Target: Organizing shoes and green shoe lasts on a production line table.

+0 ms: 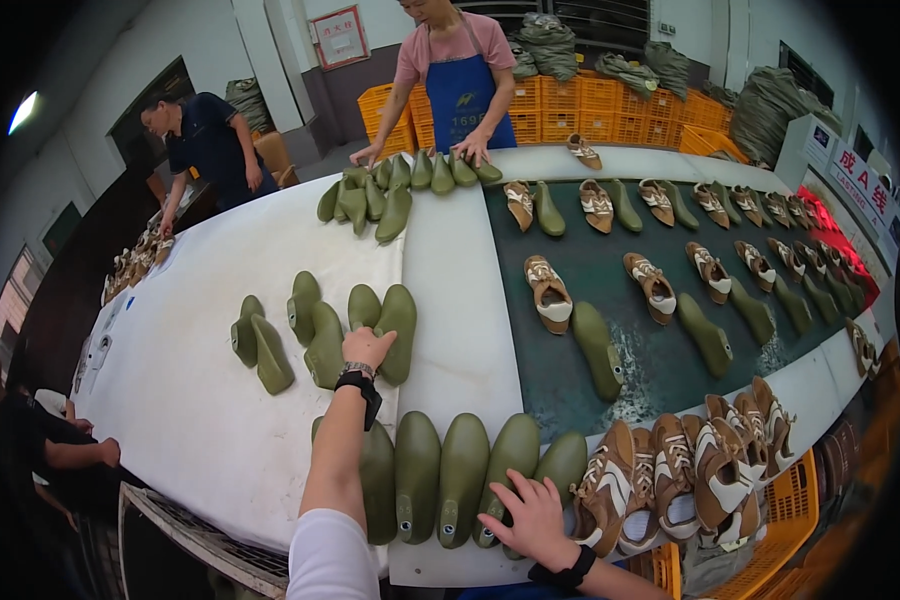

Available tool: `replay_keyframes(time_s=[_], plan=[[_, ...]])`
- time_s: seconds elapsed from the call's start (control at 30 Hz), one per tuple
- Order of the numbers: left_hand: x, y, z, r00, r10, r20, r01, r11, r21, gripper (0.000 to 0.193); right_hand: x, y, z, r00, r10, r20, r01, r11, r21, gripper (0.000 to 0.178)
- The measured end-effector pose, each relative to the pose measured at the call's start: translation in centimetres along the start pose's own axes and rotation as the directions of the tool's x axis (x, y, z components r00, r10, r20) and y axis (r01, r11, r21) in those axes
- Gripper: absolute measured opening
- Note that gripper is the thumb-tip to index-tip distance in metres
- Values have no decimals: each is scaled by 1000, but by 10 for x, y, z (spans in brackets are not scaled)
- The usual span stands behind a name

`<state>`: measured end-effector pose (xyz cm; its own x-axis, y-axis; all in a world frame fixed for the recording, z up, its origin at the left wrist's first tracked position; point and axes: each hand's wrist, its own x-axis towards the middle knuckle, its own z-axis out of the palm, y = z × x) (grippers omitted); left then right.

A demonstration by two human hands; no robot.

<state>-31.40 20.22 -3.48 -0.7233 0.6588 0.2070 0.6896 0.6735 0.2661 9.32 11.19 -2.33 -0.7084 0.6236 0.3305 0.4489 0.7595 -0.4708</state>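
Observation:
My left hand [368, 348], with a watch and a black band at the wrist, reaches forward over the white table. Its fingers close on an olive-green shoe last [400, 318], beside more lasts lying loose. Along the near edge several green lasts [464, 465] stand side by side in a row. Over the right end of that row, my right hand [532, 515] rests with its fingers spread, touching the lasts. Close to its right lies a pile of brown-and-white sneakers [670, 480].
A dark green conveyor belt [670, 290] carries sneakers and lasts in rows on the right. Across the table a person in a blue apron [470, 90] handles another group of lasts [395, 212]. An orange crate [792, 510] sits below the sneaker pile.

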Motion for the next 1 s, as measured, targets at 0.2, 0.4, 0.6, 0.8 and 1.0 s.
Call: replay_keyframes(time_s=[0.2,0.4,0.6,0.8,1.0], plan=[[-41,28,-20,963,210,168,-215,976,14,61,5,-4,5,1000,-14,1,14,1000,12,47],[-43,72,-21,920,238,312,-254,967,11,66,3,-2,7,1000,-15,1,15,1000,-21,47],[-8,-9,-18,969,245,39,-248,965,83,75,5,-5,4,1000,17,15,-17,999,-32,49],[31,-98,9,965,-198,173,240,934,-265,73,8,-6,11,1000,7,20,-7,1000,-3,48],[13,-38,4,936,66,345,111,877,-468,64,13,-4,8,999,39,23,-38,999,-25,47]])
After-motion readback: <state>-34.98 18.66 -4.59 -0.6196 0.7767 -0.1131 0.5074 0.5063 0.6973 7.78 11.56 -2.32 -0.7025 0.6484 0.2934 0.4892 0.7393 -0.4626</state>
